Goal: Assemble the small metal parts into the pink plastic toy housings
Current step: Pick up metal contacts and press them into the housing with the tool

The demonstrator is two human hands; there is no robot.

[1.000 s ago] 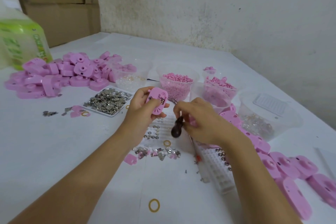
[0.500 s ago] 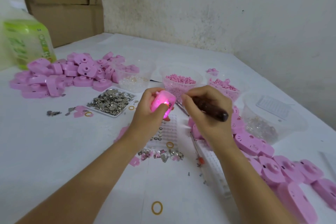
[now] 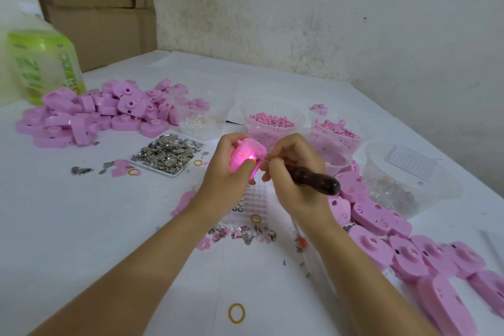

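My left hand grips a pink toy housing above the table's middle; the housing glows pink-red from inside. My right hand holds a tool with a dark wooden handle, its thin metal tip touching the housing's right side. A white tray of small metal parts lies left of my hands. A few loose metal parts lie under my wrists.
A heap of pink housings sits at the left, and a row of housings runs along the right. Clear tubs of pink bits stand behind my hands, another tub at right. Green bottle and cardboard boxes far left.
The housing lit up and keeps glowing. My right hand turned the tool from handle-down to handle-right and brought its tip to the housing.
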